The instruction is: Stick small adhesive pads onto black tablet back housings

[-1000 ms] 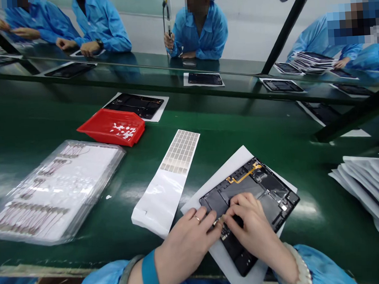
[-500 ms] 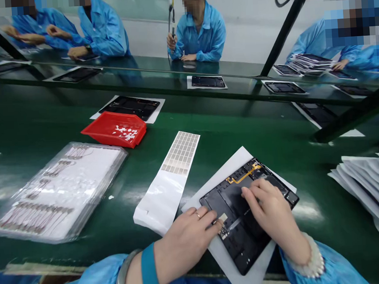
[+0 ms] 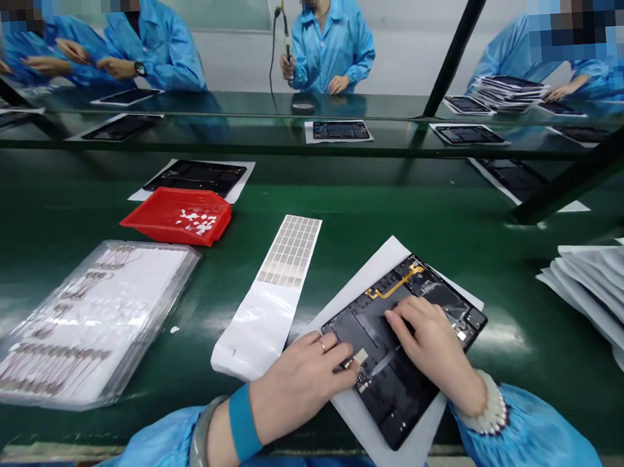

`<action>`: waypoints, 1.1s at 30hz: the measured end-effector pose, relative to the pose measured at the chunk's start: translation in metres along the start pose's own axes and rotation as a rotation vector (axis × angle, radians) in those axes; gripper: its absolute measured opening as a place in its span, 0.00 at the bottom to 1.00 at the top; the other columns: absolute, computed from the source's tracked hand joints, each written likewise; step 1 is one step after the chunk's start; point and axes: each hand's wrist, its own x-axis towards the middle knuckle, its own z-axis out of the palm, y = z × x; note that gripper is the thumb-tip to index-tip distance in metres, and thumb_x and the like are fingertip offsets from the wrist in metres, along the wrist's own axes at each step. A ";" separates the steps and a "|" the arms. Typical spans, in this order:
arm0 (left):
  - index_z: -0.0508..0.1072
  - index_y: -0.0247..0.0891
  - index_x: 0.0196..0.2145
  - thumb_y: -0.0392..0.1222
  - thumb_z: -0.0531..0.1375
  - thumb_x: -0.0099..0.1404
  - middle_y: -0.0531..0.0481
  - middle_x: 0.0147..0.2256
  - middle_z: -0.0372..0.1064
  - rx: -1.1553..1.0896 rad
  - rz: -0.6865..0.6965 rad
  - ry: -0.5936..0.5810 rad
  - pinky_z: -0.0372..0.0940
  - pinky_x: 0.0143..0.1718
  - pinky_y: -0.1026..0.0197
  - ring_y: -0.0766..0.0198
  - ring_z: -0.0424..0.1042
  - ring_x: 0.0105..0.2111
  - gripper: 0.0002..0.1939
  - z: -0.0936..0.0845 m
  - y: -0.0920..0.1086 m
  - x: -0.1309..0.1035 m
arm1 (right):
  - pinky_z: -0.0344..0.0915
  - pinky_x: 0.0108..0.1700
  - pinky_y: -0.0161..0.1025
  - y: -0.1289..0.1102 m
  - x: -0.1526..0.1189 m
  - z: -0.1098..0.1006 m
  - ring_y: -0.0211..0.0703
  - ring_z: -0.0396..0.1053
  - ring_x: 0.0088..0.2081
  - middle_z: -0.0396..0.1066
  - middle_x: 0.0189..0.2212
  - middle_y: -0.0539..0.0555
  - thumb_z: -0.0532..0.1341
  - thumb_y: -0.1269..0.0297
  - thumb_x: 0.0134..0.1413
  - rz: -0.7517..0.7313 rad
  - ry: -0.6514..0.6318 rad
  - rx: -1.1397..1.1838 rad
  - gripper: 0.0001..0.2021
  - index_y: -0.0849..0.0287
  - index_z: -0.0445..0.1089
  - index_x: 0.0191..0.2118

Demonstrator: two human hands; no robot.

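Note:
A black opened tablet housing [image 3: 406, 390] lies tilted on a white sheet [image 3: 342, 295], with an orange flex cable [image 3: 399, 282] along its far edge. My left hand [image 3: 303, 382] is at the housing's left edge, its fingers bent and closed beside a small circuit board [image 3: 363, 382] and a beige sticker [image 3: 360, 356]. Whatever lies between those fingertips is hidden. Over the middle of the housing, my right hand [image 3: 432, 339] has its thumb and fingers pinched together. I cannot make out what they hold, if anything.
A sheet of grey stickers [image 3: 292, 249] lies left of the housing. Further left are a red bin [image 3: 168, 224] with white bits and a clear tray [image 3: 150, 264] of small wired parts. White sheets [image 3: 601, 300] are stacked at right. Co-workers sit beyond a raised shelf [image 3: 264, 134].
The view has shifted slightly. Both my hands stay at nearly the same places on the housing, the right one moved a little. A white spot now shows beside my right hand.

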 end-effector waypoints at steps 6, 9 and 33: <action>0.67 0.39 0.47 0.33 0.48 0.71 0.49 0.39 0.66 -0.072 -0.046 0.035 0.62 0.37 0.59 0.62 0.65 0.36 0.11 0.001 -0.003 0.001 | 0.52 0.36 0.40 -0.001 0.000 -0.001 0.42 0.63 0.32 0.67 0.28 0.51 0.48 0.59 0.65 -0.019 0.013 -0.010 0.18 0.56 0.65 0.26; 0.65 0.39 0.50 0.32 0.49 0.69 0.48 0.40 0.65 -0.058 -0.050 0.021 0.62 0.38 0.58 0.61 0.65 0.37 0.13 0.000 -0.002 0.002 | 0.52 0.36 0.39 -0.001 0.001 -0.001 0.42 0.63 0.33 0.67 0.27 0.51 0.49 0.59 0.65 -0.015 -0.002 -0.016 0.18 0.56 0.65 0.26; 0.68 0.43 0.42 0.44 0.59 0.66 0.52 0.39 0.64 -0.101 -0.067 -0.026 0.52 0.35 0.58 0.61 0.62 0.36 0.08 -0.003 -0.008 0.013 | 0.51 0.36 0.40 -0.001 0.002 0.000 0.42 0.62 0.31 0.67 0.26 0.52 0.49 0.60 0.65 -0.039 -0.004 -0.034 0.17 0.56 0.64 0.25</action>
